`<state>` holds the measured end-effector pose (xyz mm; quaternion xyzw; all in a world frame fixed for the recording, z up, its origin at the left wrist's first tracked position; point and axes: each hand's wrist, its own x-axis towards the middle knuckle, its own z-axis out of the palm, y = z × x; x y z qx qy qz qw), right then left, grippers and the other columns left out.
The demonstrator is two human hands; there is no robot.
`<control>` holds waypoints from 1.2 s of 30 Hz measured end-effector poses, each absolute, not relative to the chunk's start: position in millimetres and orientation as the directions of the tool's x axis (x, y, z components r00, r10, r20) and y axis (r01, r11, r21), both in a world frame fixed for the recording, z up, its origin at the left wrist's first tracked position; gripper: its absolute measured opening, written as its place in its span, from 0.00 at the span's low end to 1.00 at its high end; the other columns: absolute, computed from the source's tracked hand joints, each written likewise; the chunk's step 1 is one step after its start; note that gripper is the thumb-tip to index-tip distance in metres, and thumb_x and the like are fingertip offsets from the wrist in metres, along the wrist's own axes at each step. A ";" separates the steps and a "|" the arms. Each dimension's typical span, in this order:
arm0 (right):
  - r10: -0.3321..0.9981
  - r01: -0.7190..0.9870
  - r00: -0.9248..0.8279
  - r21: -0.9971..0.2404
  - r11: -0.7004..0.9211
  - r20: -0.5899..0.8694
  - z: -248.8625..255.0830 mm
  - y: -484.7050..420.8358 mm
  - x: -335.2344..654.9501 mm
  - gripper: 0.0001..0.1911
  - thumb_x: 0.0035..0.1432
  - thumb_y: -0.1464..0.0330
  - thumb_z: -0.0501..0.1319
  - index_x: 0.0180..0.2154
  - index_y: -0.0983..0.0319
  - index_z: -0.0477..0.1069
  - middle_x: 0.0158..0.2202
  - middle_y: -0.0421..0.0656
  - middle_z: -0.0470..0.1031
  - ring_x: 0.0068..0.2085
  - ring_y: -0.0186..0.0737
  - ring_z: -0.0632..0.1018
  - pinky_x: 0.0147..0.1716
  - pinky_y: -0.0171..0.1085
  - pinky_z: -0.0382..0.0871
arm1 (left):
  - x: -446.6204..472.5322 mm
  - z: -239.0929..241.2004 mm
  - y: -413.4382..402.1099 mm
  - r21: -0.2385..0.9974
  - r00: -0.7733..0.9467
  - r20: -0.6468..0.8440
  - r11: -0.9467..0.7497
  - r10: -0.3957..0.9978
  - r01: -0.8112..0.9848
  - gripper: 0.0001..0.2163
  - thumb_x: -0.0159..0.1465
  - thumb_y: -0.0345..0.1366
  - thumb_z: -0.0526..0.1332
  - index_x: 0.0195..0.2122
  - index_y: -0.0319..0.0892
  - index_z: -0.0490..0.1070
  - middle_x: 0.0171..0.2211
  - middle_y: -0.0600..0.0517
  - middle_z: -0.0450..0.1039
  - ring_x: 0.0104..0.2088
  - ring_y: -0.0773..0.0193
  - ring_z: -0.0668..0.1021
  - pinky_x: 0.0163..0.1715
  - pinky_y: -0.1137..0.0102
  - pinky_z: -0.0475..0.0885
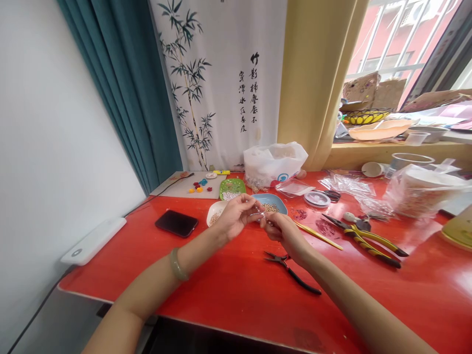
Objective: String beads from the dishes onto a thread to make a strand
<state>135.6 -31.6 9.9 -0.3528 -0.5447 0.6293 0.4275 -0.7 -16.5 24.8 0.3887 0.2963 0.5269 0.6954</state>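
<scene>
Above the middle of the red table (221, 285), my left hand (236, 216) and my right hand (282, 230) meet, fingertips pinched close together. Between them is a small silvery piece with thin wire-like strands (262, 214), too small to name exactly. A jade-coloured bangle (178, 265) circles my left wrist. Just behind the hands are a white dish (211, 214) and a blue dish (282, 204), both with gold-coloured beads and both partly hidden. Farther back sits a green dish (232, 184) of pale beads. Small black-handled pliers (302, 281) lie below my right hand.
Large yellow-and-black pliers (372, 242) and a yellow stick (322, 236) lie to the right. A phone (176, 223) rests at left, near a white power strip (94, 240). A white plastic bag (273, 161) and clear packets (348, 184) stand at the back.
</scene>
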 end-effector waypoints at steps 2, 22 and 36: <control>0.932 -0.135 -0.363 -0.990 -0.040 0.012 12.7 -34.1 135.4 0.10 0.46 0.66 0.49 0.19 0.63 0.61 0.13 0.31 0.42 0.17 0.27 0.44 0.16 0.32 0.37 | -0.2 25.9 -17.4 0.853 0.267 -0.004 0.142 0.964 -0.503 0.05 0.56 0.28 0.57 0.25 0.37 0.60 0.24 0.53 0.67 0.27 0.69 0.75 0.29 0.74 0.72; 0.950 0.050 -0.311 -0.999 -0.022 -0.037 13.4 -30.3 137.6 0.13 0.46 0.65 0.49 0.17 0.63 0.62 0.10 0.31 0.43 0.14 0.25 0.46 0.15 0.31 0.37 | 1.3 26.3 -20.3 0.854 0.316 0.024 0.145 0.948 -0.500 0.05 0.57 0.27 0.55 0.25 0.37 0.59 0.25 0.52 0.69 0.31 0.65 0.76 0.30 0.73 0.72; 0.948 0.132 -0.316 -0.991 0.007 -0.035 13.3 -27.8 139.5 0.16 0.48 0.63 0.47 0.15 0.63 0.61 0.09 0.32 0.44 0.14 0.26 0.46 0.15 0.31 0.39 | 1.8 26.4 -20.1 0.860 0.315 -0.010 0.169 0.949 -0.481 0.05 0.57 0.28 0.55 0.25 0.37 0.60 0.25 0.51 0.70 0.31 0.66 0.77 0.31 0.74 0.72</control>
